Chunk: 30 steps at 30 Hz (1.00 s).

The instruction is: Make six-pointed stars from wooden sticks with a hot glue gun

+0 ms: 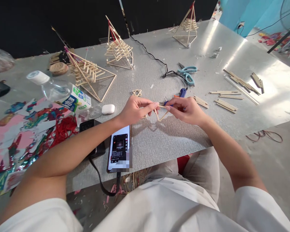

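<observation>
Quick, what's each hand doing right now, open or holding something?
Left hand: closed, holding one side of a small stick triangle.
Right hand: closed, holding the other side of that small stick triangle.

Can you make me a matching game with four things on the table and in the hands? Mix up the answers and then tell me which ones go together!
1. Scissors
2. Stick triangle
3. Phone
4. Tangled string

A. lit up
B. red
C. held between the left hand and right hand
D. partly light blue

Pairs: 1-D, 2-C, 3-A, 4-B
</observation>
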Each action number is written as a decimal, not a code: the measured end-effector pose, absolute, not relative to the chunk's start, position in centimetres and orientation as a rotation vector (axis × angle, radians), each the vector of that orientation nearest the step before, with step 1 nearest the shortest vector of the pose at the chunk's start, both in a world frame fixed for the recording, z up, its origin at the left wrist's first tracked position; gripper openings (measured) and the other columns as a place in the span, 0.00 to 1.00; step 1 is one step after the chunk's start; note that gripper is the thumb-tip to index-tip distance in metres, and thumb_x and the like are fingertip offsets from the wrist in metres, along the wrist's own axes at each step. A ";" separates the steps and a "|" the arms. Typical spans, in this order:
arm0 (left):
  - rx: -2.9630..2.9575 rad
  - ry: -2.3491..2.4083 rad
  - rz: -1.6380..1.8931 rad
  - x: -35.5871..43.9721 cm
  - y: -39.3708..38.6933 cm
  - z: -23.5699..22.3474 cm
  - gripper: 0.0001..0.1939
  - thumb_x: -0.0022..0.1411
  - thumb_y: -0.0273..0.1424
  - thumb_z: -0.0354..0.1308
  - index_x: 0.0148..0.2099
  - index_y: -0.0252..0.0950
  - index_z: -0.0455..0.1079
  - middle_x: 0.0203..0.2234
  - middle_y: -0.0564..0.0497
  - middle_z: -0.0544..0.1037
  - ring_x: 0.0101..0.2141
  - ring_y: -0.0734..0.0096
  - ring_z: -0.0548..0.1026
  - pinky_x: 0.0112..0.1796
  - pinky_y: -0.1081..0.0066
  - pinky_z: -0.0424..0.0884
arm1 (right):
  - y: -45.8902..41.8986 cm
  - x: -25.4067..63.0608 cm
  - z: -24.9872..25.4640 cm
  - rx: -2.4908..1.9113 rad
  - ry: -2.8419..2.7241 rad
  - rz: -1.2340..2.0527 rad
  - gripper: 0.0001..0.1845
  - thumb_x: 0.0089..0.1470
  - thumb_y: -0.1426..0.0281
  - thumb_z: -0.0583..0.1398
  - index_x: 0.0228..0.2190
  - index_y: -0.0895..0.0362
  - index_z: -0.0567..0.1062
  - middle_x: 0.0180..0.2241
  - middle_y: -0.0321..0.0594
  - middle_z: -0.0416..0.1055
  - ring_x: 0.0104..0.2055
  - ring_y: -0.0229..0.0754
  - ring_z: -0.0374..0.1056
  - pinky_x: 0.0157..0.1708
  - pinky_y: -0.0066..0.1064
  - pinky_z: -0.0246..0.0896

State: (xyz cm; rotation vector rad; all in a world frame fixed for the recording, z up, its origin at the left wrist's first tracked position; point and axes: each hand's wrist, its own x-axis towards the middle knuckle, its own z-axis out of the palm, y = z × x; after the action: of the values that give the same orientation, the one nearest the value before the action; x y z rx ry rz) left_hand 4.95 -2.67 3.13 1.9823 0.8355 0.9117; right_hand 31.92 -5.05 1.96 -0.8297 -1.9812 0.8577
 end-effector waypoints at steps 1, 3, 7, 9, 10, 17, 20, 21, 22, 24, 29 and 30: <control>1.929 0.829 0.888 4.9 -2.5 3.0 0.18 0.77 0.43 0.67 0.40 0.37 0.90 0.21 0.51 0.79 0.22 0.74 0.73 0.24 0.73 0.67 | -5.0 31.8 1.8 -0.839 -1.988 0.850 0.24 0.73 0.48 0.66 0.38 0.56 0.80 0.19 0.24 0.58 0.22 0.31 0.50 0.23 0.31 0.46; 1.860 0.785 0.859 5.0 -2.2 2.9 0.19 0.77 0.45 0.69 0.38 0.37 0.89 0.21 0.50 0.79 0.22 0.74 0.74 0.25 0.73 0.69 | -4.9 31.6 1.7 -0.859 -1.983 0.884 0.27 0.73 0.45 0.65 0.35 0.56 0.78 0.19 0.24 0.56 0.22 0.31 0.49 0.23 0.31 0.44; 1.728 0.613 0.809 5.1 -1.9 2.7 0.21 0.78 0.48 0.68 0.41 0.37 0.90 0.31 0.44 0.87 0.27 0.71 0.79 0.29 0.71 0.76 | -4.6 31.5 1.2 -0.891 -1.832 1.038 0.29 0.73 0.41 0.64 0.36 0.53 0.73 0.20 0.24 0.58 0.21 0.32 0.50 0.20 0.30 0.42; 1.730 0.587 0.756 5.1 -2.0 2.7 0.15 0.76 0.44 0.70 0.47 0.38 0.90 0.37 0.44 0.89 0.31 0.70 0.82 0.32 0.72 0.78 | -4.4 31.4 0.8 -0.899 -1.733 1.088 0.29 0.71 0.39 0.65 0.37 0.52 0.71 0.19 0.24 0.59 0.19 0.32 0.51 0.18 0.30 0.42; 1.754 0.596 0.733 5.1 -2.1 2.7 0.12 0.74 0.41 0.72 0.49 0.39 0.90 0.38 0.45 0.90 0.33 0.70 0.83 0.34 0.73 0.79 | -4.3 31.4 0.7 -0.898 -1.699 1.101 0.29 0.71 0.39 0.65 0.37 0.51 0.71 0.19 0.24 0.59 0.19 0.32 0.51 0.18 0.30 0.43; 1.963 0.664 0.786 5.4 -2.8 2.8 0.10 0.73 0.37 0.68 0.43 0.36 0.87 0.37 0.47 0.88 0.35 0.71 0.83 0.35 0.74 0.76 | -4.1 31.3 0.2 -0.961 -1.779 0.929 0.29 0.73 0.39 0.62 0.39 0.52 0.71 0.19 0.24 0.57 0.20 0.34 0.51 0.21 0.32 0.42; 2.068 0.700 0.900 5.5 -2.9 2.8 0.10 0.72 0.36 0.67 0.42 0.35 0.85 0.35 0.48 0.87 0.34 0.73 0.81 0.35 0.75 0.75 | -4.2 31.5 0.2 -0.988 -1.869 0.770 0.26 0.75 0.42 0.61 0.38 0.52 0.71 0.19 0.23 0.56 0.21 0.33 0.49 0.23 0.32 0.42; 2.096 0.718 0.940 5.5 -2.9 2.8 0.11 0.73 0.36 0.66 0.43 0.35 0.86 0.36 0.48 0.87 0.34 0.73 0.82 0.35 0.75 0.75 | -4.3 31.6 0.1 -1.003 -1.910 0.719 0.25 0.75 0.44 0.61 0.37 0.52 0.71 0.19 0.24 0.57 0.21 0.33 0.50 0.24 0.32 0.44; 2.122 0.739 0.981 5.4 -2.8 2.7 0.11 0.74 0.36 0.64 0.45 0.35 0.86 0.37 0.48 0.88 0.35 0.72 0.82 0.35 0.75 0.75 | -4.3 31.7 0.1 -1.026 -1.959 0.662 0.24 0.75 0.46 0.60 0.37 0.52 0.71 0.19 0.25 0.59 0.21 0.33 0.51 0.25 0.32 0.45; 2.187 0.787 1.067 5.4 -2.7 2.7 0.12 0.76 0.35 0.63 0.46 0.35 0.86 0.37 0.47 0.88 0.35 0.72 0.82 0.34 0.74 0.74 | -4.4 31.8 0.0 -1.079 -2.059 0.535 0.21 0.75 0.49 0.61 0.40 0.54 0.75 0.21 0.28 0.66 0.22 0.34 0.56 0.27 0.31 0.50; 2.463 0.789 1.202 5.0 -2.4 2.6 0.08 0.77 0.31 0.64 0.42 0.36 0.82 0.30 0.53 0.84 0.28 0.76 0.73 0.34 0.72 0.70 | -4.6 31.9 -0.5 -1.050 -2.108 0.194 0.28 0.76 0.53 0.62 0.66 0.56 0.75 0.28 0.31 0.79 0.24 0.34 0.66 0.29 0.29 0.57; 2.503 0.769 1.203 5.0 -2.4 2.6 0.08 0.77 0.31 0.64 0.42 0.36 0.82 0.30 0.53 0.83 0.28 0.76 0.73 0.34 0.72 0.70 | -4.6 31.9 -0.6 -1.007 -2.110 0.121 0.26 0.78 0.54 0.61 0.66 0.55 0.77 0.28 0.32 0.80 0.24 0.34 0.67 0.29 0.29 0.59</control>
State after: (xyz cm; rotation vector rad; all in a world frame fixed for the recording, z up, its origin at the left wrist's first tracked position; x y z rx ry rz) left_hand 5.04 -2.44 2.61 2.5033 0.7694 1.2029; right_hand 31.88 -4.60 -0.58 -1.0072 -2.1105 0.1208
